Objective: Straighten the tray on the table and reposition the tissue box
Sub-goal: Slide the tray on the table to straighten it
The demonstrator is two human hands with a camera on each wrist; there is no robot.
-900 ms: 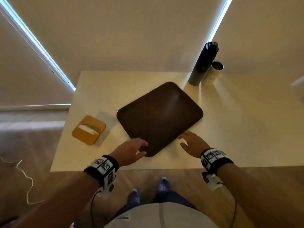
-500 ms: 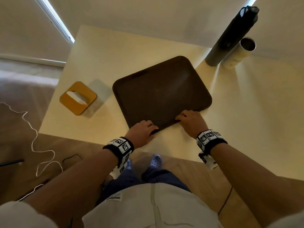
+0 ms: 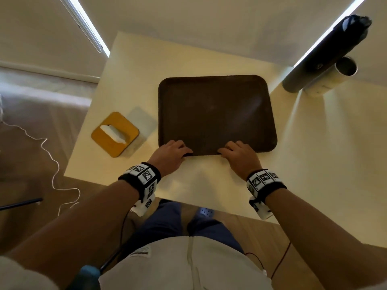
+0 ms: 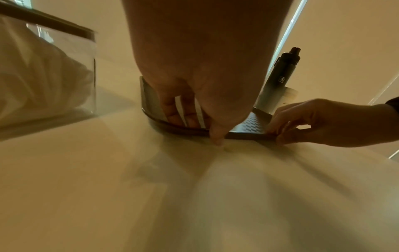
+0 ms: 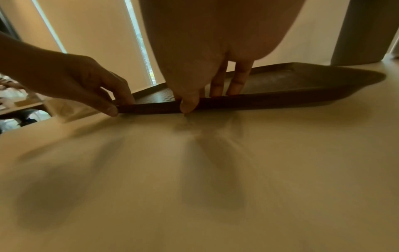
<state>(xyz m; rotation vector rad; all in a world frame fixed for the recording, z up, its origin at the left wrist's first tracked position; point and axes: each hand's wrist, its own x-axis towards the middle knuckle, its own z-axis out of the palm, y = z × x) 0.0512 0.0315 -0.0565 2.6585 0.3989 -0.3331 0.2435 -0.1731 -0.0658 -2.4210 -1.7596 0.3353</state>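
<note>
Writing: small unreadable logo on dark bottle (image 4: 280,75) | Tray (image 3: 215,114): dark brown, rounded corners, textured, square on worktop (image 3: 314,164) | Grip: left hand (image 3: 169,155), right hand (image 3: 240,156) pinch near rim | Tissue box (image 3: 115,133): yellow lid, left of tray.

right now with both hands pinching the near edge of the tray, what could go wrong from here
1. The left hand and right hand hold only the near rim of the tray, so a pull could lift that edge and swing the far end.
2. The tall dark bottle and pale cylinder stand by the tray's far right corner; a shove could tip them.
3. The tissue box sits near the table's left edge; a knock could send it off.
</note>
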